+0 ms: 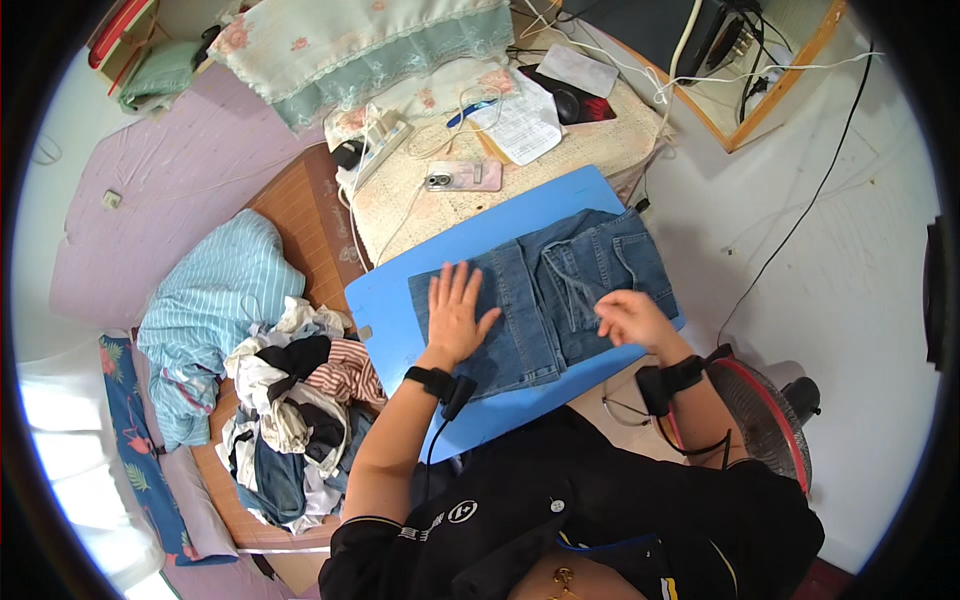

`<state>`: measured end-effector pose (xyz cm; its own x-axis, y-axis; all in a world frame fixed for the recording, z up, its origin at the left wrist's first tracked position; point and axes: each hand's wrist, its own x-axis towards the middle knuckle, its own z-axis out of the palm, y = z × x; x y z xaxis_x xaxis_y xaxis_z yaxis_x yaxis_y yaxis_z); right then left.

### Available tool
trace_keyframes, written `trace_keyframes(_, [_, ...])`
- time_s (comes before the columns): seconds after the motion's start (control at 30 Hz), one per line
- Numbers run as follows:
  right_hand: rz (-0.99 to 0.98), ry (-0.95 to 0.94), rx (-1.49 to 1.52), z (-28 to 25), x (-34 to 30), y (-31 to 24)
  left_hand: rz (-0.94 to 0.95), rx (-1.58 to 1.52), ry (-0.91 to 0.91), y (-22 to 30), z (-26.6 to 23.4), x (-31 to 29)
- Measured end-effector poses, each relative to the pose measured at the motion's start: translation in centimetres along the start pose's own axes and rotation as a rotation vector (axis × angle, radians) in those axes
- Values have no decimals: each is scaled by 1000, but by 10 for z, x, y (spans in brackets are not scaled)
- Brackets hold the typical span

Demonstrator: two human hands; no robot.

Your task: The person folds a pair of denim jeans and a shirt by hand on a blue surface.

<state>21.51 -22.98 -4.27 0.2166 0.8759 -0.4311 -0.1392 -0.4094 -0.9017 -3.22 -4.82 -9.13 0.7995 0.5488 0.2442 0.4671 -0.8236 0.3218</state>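
A folded blue denim garment [510, 310] lies across a light blue board [400, 290], with a pocket and stitched seams showing toward its right end. My left hand [455, 315] rests flat on the garment's left part, fingers spread. Over its right part my right hand [632, 320] is closed, fingers curled, its fingertips close to a narrow denim strip. Whether that strip is pinched in them, I cannot tell. Both wrists wear black straps with small devices and cables.
Left of the board is a heap of crumpled clothes [290, 400] beside a striped blue cloth [220, 300]. Beyond the board, a cloth-covered table holds a phone [465, 176], a power strip [385, 140], papers [520, 125] and a mouse [567, 105]. A fan [755, 410] stands at right.
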Motion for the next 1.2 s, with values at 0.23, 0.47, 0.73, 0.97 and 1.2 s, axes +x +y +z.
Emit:
trace_keyframes(0.23, [-192,522,-300,-122,54,27,-358,323,-252,-35,39,19])
trace_keyframes(0.47, [140,482,-501,-148,68,36,-271,162,-202,20,29,48])
trace_keyframes(0.73, [70,138,-141,-82,18,-43,-244,31,-369,53,75,53])
trace_keyframes(0.97, [-104,69,-317,-10,-13,-83,-303,-382,-320,43,49,35])
trace_keyframes(1.2, [-367,-163,-703,125,-20,-94,-347,-1082,-274,29,33,-52])
